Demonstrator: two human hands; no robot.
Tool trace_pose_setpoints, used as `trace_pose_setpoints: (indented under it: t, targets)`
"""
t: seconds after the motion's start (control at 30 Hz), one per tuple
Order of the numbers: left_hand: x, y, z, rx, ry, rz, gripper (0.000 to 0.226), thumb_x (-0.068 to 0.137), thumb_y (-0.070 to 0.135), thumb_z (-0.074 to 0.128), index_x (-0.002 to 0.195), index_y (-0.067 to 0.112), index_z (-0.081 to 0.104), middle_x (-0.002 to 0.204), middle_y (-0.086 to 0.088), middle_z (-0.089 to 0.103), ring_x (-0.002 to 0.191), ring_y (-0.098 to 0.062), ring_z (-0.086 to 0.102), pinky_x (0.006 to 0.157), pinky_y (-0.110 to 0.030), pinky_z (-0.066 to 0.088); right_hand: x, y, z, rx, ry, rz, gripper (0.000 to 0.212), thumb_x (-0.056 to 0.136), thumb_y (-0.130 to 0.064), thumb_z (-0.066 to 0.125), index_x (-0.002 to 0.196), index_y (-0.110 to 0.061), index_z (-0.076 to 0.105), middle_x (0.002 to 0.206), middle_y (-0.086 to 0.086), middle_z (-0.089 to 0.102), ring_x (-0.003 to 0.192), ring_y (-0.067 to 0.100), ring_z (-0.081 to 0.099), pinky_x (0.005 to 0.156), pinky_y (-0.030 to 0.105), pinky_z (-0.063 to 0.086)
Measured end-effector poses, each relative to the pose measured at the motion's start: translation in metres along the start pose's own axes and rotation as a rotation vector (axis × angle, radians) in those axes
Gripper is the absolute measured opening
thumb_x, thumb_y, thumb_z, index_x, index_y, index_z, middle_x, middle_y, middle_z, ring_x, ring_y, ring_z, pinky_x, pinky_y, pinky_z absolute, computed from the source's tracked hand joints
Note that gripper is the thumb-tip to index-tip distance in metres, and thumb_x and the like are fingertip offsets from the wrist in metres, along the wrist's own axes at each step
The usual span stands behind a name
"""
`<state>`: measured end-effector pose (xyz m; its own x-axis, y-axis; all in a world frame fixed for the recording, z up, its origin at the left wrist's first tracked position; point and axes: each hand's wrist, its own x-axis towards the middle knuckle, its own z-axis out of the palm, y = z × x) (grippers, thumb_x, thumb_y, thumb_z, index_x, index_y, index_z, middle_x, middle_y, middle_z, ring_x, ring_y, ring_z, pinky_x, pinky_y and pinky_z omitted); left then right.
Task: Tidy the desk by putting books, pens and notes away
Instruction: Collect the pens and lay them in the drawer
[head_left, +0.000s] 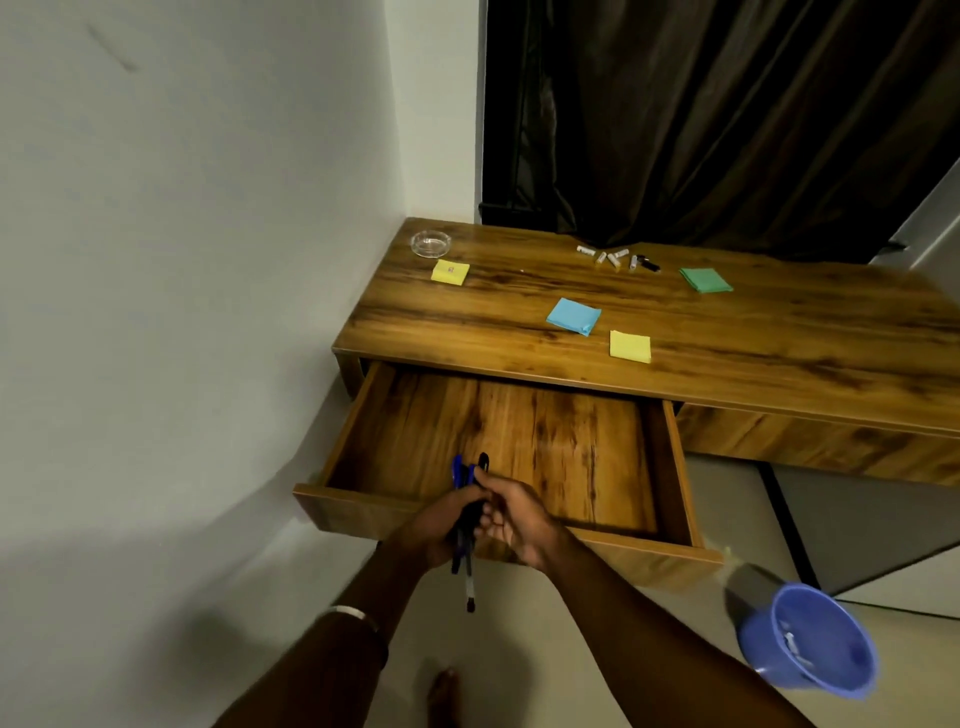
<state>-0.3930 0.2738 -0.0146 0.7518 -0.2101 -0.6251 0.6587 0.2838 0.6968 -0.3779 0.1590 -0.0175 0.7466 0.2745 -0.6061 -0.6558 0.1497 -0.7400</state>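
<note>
While the drawer (498, 447) is standing pulled out from under the bench (727, 338), the person is holding a bundle of pens (467, 519) over its front edge. Left hand (436, 530) is gripping the bundle around its middle; right hand (511, 512) is pinching the bundle near its upper end with curled fingers. Exact pen count cannot be read: blue caps and one black cap are showing above the hands, tips are pointing down below them.

Four note pads are lying on the bench: one yellow pad (450, 272) near the glass ashtray (430, 243), one blue pad (573, 316), a second yellow pad (629, 346) just right of it, one green pad (706, 280) further right. A cluster of small caps (618, 258), roughly seven, is lying toward the rear. One blue bucket (810, 642) is sitting on the floor at right.
</note>
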Motion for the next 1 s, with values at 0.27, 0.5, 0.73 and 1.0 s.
trace_pose_setpoints:
  t: [0.27,0.5,0.73,1.0]
  targets:
    - [0.021,0.049,-0.021,-0.2,0.04,-0.079,0.019,0.095,0.01,0.051,0.095,-0.004,0.063,0.077,-0.015,0.072,0.066,-0.02,0.073,0.061,-0.033,0.061,0.026,-0.033,0.009,-0.023,-0.074,-0.028,0.02,0.093,-0.032,0.06,0.082,-0.016,0.065,0.059,-0.005,0.051,0.049,0.005,0.047,0.052,0.019,0.047]
    - [0.063,0.098,-0.06,0.02,0.106,-0.102,0.013,0.093,0.012,0.053,0.086,0.003,0.059,0.067,-0.01,0.064,0.055,-0.018,0.065,0.06,-0.031,0.056,0.084,-0.053,0.029,-0.14,0.014,-0.052,0.029,0.089,-0.024,0.068,0.116,-0.015,0.065,0.088,0.007,0.071,0.07,0.015,0.065,0.079,0.033,0.057]
    - [0.104,0.136,-0.104,0.091,0.091,-0.088,0.011,0.095,0.005,0.052,0.087,0.007,0.06,0.055,-0.004,0.068,0.052,-0.012,0.068,0.063,-0.031,0.059,0.143,-0.073,0.06,-0.227,0.036,-0.025,0.028,0.085,-0.007,0.07,0.112,-0.005,0.064,0.094,0.009,0.075,0.079,0.019,0.074,0.069,0.03,0.059]
    - [0.136,0.153,-0.148,0.367,0.28,-0.01,0.011,0.088,0.007,0.064,0.079,0.002,0.062,0.061,-0.006,0.057,0.034,-0.003,0.054,0.036,-0.016,0.043,0.19,-0.064,0.08,-0.424,0.209,-0.053,0.03,0.078,-0.001,0.075,0.106,0.004,0.068,0.096,0.017,0.07,0.073,0.018,0.065,0.068,0.031,0.056]
